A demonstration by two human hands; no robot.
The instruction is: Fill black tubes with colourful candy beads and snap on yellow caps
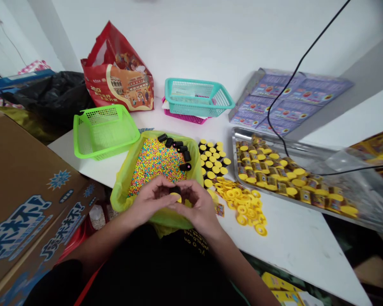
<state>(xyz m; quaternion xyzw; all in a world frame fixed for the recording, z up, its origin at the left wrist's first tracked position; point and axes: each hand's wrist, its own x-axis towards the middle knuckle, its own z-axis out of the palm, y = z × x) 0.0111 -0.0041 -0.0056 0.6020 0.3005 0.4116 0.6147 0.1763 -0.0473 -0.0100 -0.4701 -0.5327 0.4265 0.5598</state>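
Observation:
My left hand and my right hand meet over a yellow-green plastic liner, and both grip a small black tube with a yellow cap at its lower end. The liner holds a heap of multicoloured candy beads. Several uncapped black tubes lie along the heap's far edge. To the right of my right hand stand several yellow-capped tubes, and loose yellow rings lie spread nearby. My fingers hide most of the held tube.
A steel tray of labelled, yellow-capped tubes sits right on the white table. Green, teal and pink baskets stand behind. A cardboard box fills the left, and a black cable crosses purple printed sheets.

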